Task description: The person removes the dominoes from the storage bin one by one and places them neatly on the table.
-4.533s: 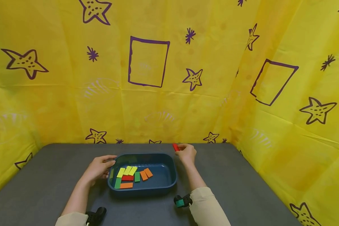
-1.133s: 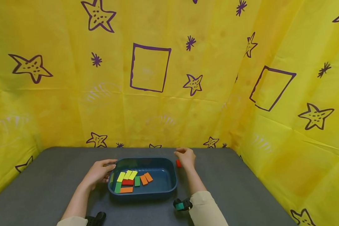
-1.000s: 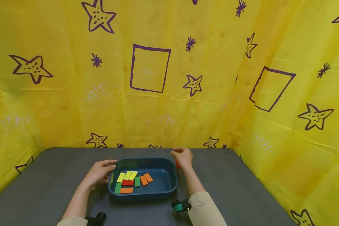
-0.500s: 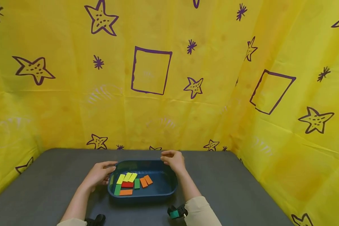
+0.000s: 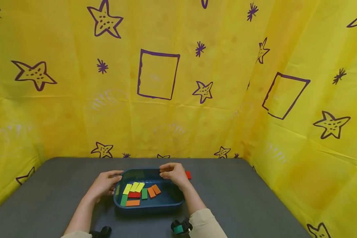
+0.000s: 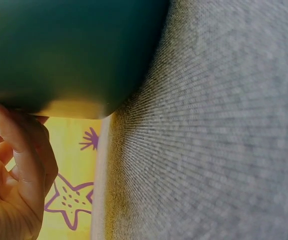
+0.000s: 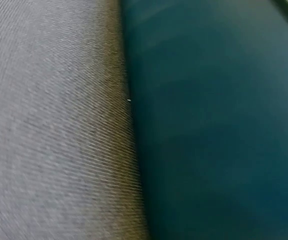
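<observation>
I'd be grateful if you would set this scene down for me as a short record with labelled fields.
Container: a blue tray on a grey table
Tray contents: three yellow blocks, two green blocks, three orange blocks, one red block
Outside the tray: another red block, to its right
Left hand: at the tray's left end, fingers touching it
Right hand: at the tray's far right part; whether it holds anything is unclear
Backdrop: yellow cloth with purple stars and squares
</observation>
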### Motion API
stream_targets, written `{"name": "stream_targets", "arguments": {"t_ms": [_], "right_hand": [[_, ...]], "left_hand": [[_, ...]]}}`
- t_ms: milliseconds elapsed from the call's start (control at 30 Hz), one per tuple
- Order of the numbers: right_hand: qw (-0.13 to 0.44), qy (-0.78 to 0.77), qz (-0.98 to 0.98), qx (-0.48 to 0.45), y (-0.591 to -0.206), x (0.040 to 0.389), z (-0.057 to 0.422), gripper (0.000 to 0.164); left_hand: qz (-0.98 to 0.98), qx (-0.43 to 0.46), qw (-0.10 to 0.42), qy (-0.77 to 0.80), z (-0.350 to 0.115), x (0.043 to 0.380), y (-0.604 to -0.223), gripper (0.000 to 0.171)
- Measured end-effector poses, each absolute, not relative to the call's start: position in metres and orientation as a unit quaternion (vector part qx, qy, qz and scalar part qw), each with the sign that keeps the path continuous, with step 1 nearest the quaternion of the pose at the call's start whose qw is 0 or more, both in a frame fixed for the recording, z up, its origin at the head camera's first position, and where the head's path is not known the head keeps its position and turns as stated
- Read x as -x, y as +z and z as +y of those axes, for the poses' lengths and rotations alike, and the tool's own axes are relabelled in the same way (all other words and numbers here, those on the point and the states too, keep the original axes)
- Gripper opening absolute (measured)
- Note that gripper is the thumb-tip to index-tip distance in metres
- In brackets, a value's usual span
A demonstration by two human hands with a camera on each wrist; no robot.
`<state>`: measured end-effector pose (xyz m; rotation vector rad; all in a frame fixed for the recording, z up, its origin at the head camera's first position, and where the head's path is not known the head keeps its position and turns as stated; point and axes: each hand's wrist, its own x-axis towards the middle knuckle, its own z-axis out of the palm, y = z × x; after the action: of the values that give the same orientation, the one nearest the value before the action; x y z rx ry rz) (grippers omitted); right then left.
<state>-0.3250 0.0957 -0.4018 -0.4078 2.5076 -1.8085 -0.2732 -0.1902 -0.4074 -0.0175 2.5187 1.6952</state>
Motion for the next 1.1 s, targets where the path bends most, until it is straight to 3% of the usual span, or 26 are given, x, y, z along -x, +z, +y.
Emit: {"name": "stream_targets", "arguments": {"t_ms": [567, 1100], "right_hand": [[0.112, -0.575, 0.789, 0.186, -0.406, 0.319, 0.09, 0.035], [0.134, -0.528, 0.82, 0.176, -0.409, 0.32, 0.085, 0.042]], "left_hand": [[0.833, 0.009, 0.053, 0.55, -0.19, 0.274, -0.409, 0.046], [0.832, 0.006, 0.054, 0.553, -0.191, 0.275, -0.41, 0.047]]}}
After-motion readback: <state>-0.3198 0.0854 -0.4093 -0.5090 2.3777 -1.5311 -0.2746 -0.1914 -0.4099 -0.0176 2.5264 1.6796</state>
